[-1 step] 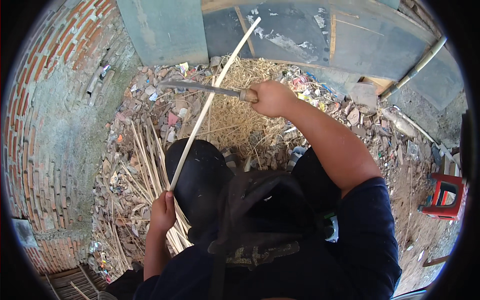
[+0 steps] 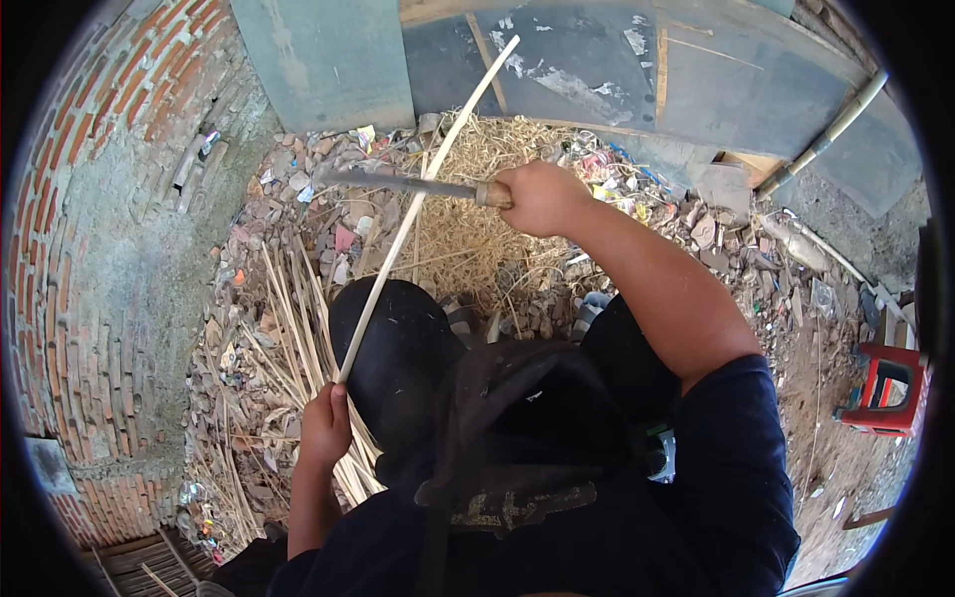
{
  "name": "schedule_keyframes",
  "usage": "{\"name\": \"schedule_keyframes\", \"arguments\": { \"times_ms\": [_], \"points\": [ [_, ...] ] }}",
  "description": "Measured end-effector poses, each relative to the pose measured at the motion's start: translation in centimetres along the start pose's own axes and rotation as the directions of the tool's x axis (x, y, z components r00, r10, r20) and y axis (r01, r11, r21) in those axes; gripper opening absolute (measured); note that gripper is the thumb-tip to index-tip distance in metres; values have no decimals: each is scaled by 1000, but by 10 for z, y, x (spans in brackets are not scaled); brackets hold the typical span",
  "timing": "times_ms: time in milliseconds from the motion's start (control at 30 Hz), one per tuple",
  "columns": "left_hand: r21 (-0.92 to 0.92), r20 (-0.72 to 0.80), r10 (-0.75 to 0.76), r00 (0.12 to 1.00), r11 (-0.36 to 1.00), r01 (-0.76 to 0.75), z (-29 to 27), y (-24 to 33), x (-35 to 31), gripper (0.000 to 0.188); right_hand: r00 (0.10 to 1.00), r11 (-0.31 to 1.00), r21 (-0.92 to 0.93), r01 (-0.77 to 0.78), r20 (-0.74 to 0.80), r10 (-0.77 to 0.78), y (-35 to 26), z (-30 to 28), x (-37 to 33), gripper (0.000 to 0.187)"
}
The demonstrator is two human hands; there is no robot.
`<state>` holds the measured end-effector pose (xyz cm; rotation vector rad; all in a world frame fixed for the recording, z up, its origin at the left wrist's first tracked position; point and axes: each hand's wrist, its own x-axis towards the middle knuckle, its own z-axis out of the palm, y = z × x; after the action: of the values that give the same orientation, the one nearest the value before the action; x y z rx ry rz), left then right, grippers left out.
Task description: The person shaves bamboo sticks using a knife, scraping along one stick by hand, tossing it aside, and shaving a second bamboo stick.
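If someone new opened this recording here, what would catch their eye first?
Probably the long pale strip, slanting up from the left grip, and the long blade crossing it above the picture's centre, its wooden handle in the right grip. Next, perhaps, the straw-coloured shavings heaped amid rubble at upper middle, and the red stool near the right edge.

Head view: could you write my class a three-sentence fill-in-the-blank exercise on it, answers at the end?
The right hand holds the knife by its ____.
The near end of the strip is in the ____ hand.
The stool at the picture's right is ____ in colour.

Missing words: handle; left; red.
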<state>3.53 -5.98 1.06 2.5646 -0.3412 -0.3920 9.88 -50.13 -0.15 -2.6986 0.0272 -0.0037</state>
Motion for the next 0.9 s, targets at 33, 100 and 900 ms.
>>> {"name": "schedule_keyframes", "arguments": {
  "times_ms": [33,100,900],
  "points": [
    [52,-15,0,1000,999,1,0,-2,-5,54,991,999,-45,-12,134,18,-19,-13,-2,22],
    [120,-39,-9,999,993,13,4,10,-12,49,988,992,-111,63,145,-46,-32,-14,-10,22],
    [206,-63,95,993,975,-80,3,-3,-3,49,986,987,72,-146,95,139,41,-7,12,20]
  ]
}}
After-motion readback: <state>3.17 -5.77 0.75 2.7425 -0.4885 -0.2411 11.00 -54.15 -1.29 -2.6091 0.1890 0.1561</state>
